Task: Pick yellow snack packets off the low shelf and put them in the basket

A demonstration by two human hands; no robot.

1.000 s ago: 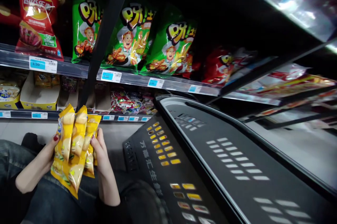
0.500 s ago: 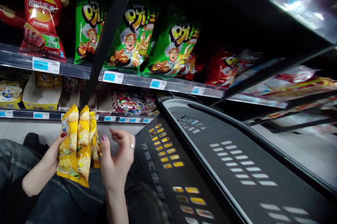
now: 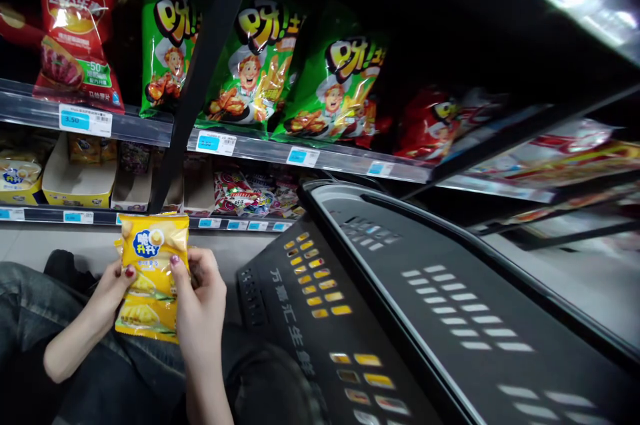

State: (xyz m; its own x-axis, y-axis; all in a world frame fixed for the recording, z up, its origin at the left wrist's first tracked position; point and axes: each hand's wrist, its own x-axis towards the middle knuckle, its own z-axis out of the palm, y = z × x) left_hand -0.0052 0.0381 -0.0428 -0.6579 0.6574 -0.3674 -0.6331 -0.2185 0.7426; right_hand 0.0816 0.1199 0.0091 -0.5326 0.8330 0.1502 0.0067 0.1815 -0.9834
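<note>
Both hands hold a stack of small yellow snack packets point(image 3: 151, 275) low at the left, front face turned toward me. My left hand point(image 3: 111, 288) grips the stack's left edge with thumb on the front. My right hand point(image 3: 197, 292) pinches its right edge, fingers curled behind. The packets hover above my lap in dark jeans point(image 3: 30, 305), in front of the bottom shelf point(image 3: 150, 220).
Store shelves rise ahead: green snack bags point(image 3: 255, 65) and a red Lay's bag point(image 3: 75, 25) on the upper shelf, an open yellow carton point(image 3: 75, 185) and mixed candy packs point(image 3: 245, 195) below. A black crate point(image 3: 400, 298) with slotted sides stands close at my right.
The right hand, which had come off the stack half a second ago, has gripped it again. The fanned packets have been squared together and turned face-on.
</note>
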